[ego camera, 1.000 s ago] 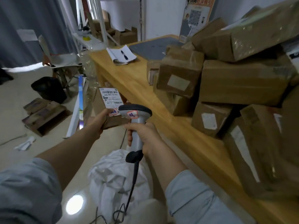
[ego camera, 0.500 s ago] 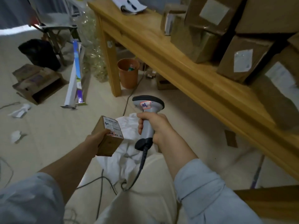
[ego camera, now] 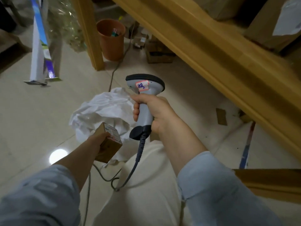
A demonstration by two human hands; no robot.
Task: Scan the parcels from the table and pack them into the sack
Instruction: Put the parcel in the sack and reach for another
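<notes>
Packing looks to be the step in hand. In the head view, the left grip [ego camera: 99, 141] curls round a small labelled parcel [ego camera: 114, 146], low over the near edge of the crumpled white sack [ego camera: 101, 110] on the floor [ego camera: 32, 119]. The right grip [ego camera: 156, 115] wraps the scanner [ego camera: 143, 85] handle. The next move likely calls for finding the sack's mouth and letting go; other parcels [ego camera: 268, 22] wait on the surface [ego camera: 219, 51].

Two hands, left hand [ego camera: 99, 139] and right hand [ego camera: 156, 113]; one scanner [ego camera: 145, 95], one small parcel [ego camera: 109, 144], one white sack [ego camera: 104, 108]. One wooden table [ego camera: 219, 51] with at least two parcels in view: labelled parcel [ego camera: 267, 28], plain parcel [ego camera: 228, 7], both cropped. One orange bin [ego camera: 110, 41], one long white-blue carton [ego camera: 38, 51], one cardboard scrap [ego camera: 221, 116].
</notes>
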